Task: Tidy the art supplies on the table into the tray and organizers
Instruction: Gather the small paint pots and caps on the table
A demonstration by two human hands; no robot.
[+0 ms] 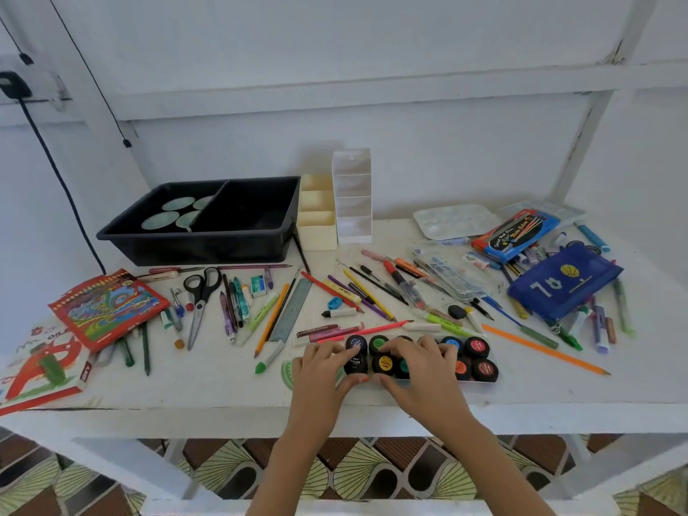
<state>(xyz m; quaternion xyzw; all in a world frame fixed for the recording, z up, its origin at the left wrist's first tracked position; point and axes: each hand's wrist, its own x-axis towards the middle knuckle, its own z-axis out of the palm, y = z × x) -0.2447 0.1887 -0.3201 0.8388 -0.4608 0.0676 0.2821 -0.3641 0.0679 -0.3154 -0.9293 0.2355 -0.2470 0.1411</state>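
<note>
A set of black poster-paint pots (480,357) with coloured lids sits in a clear pack near the table's front edge. My left hand (322,370) grips the pack's left end, thumb under the front edge and fingers over the pots. My right hand (420,370) grips its middle, fingers curled over the pots, hiding some. At the back left stands a black two-compartment tray (260,236) with round lids in its left half. Beside it stand a cream organizer (317,225) and a white tiered organizer (353,202).
Scissors (201,296), a ruler (292,310), pens, pencils and markers lie scattered across the white table (208,385). Crayon boxes (108,309) lie at the left. A blue pouch (564,281), a brush pack (515,232) and a white palette (454,219) lie at the right.
</note>
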